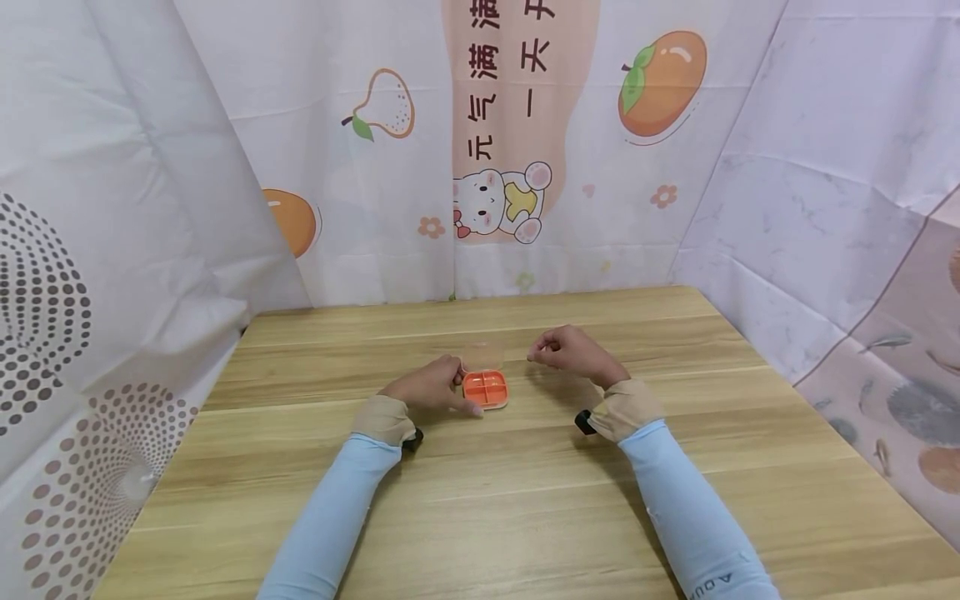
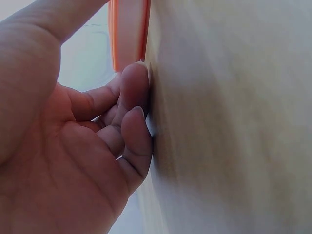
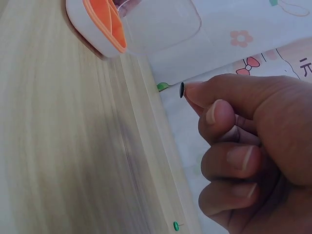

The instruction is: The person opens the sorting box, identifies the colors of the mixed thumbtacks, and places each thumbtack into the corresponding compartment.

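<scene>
A small white-and-orange pill box (image 1: 485, 389) lies on the table with its clear lid (image 3: 163, 24) raised on the far side. Several orange compartments face up in the head view. My left hand (image 1: 433, 386) holds the box at its left side, thumb along the near edge and fingers near the lid's hinge. In the left wrist view the fingertips touch the tabletop beside the box (image 2: 129, 36). To the right of the box, my right hand (image 1: 573, 352) is raised above the table. Thumb and index finger pinch a green thumbtack (image 3: 182, 90), its round head edge-on; the other fingers are curled.
Another green thumbtack (image 3: 176, 226) lies on the wooden table (image 1: 495, 500) near its far part. A printed curtain (image 1: 375, 208) hangs behind the table's far edge, and more cloth (image 1: 825, 167) hangs at the sides.
</scene>
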`<state>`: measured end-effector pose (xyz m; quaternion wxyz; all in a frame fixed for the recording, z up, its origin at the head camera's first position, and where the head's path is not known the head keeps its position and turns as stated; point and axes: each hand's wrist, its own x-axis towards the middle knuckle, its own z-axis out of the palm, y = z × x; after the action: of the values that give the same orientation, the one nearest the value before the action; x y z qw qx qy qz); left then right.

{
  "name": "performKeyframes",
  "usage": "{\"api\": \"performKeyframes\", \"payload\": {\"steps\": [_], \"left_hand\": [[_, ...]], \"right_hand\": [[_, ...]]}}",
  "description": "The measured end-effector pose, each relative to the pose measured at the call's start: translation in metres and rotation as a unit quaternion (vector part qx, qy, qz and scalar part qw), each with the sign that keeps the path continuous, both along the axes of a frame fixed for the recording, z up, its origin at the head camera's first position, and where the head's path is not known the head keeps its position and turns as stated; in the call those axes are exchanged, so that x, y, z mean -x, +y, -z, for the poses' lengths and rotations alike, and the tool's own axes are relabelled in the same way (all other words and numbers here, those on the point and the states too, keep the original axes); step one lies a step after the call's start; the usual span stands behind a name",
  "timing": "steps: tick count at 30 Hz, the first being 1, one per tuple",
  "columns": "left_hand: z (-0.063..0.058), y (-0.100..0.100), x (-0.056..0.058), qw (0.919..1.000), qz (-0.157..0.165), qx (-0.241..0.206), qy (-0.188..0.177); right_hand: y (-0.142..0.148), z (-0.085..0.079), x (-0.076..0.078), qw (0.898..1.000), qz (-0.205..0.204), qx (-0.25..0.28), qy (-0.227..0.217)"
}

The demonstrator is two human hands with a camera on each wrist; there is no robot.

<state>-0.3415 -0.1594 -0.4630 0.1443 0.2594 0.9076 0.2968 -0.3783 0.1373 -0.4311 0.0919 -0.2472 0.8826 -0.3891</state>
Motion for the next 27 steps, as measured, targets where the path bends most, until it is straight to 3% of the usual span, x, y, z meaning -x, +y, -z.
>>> {"api": "performKeyframes", "payload": {"steps": [27], "left_hand": [[-0.003, 0.002, -0.004, 0.9999, -0.01, 0.01, -0.003]], "right_hand": [[-0.019, 0.003, -0.005, 0.999, -0.051, -0.009, 0.017]]}}
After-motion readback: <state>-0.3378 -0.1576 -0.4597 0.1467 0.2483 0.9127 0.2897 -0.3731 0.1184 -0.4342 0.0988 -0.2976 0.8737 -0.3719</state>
